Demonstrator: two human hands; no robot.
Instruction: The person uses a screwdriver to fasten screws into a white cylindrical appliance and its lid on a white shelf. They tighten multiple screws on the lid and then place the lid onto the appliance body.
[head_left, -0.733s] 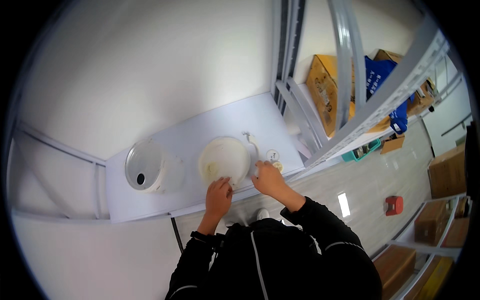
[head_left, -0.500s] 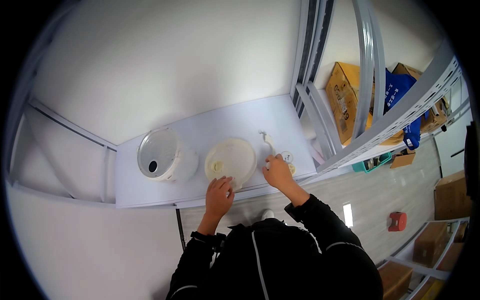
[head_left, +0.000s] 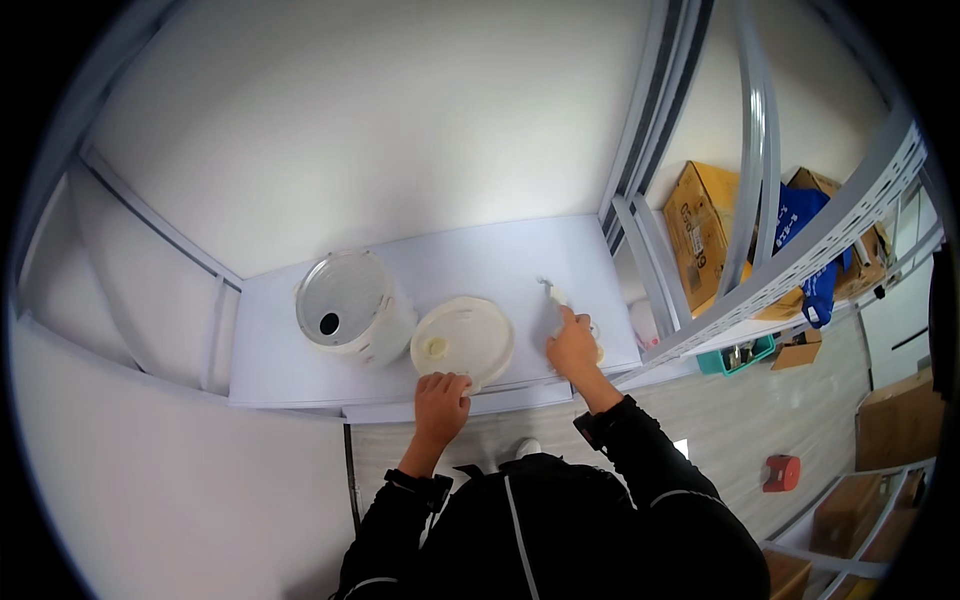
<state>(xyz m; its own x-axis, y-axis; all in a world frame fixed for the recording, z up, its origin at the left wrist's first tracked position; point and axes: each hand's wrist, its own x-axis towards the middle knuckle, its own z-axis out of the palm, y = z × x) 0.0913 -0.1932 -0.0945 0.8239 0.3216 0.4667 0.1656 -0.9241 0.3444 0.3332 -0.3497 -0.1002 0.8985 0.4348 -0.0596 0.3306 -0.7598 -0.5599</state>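
My left hand (head_left: 442,397) is closed on the near edge of a round, translucent off-white lid (head_left: 475,335), fingers over its rim. The lid has a small raised round fitting (head_left: 436,347) toward its left. My right hand (head_left: 574,347) is closed around the near end of a slim white tool (head_left: 557,296), whose small metallic tip points away from me. What lies under that palm is hidden. Beside the right hand, a small round pale cap (head_left: 600,353) is partly covered. Left of the lid, a white bucket (head_left: 375,335) stands open, a dark round spot inside it.
These things rest on a pale shelf (head_left: 490,250) against a white wall, within a grey metal frame (head_left: 640,110). To the right are a yellow carton (head_left: 695,235), a blue bag (head_left: 800,220) and a teal bin (head_left: 737,357). A red stool (head_left: 781,473) stands on the floor.
My left fingers have closed over the lid's near edge. My right hand has shifted forward along the white tool and covers more of it and the caps. The whole view has shifted slightly.
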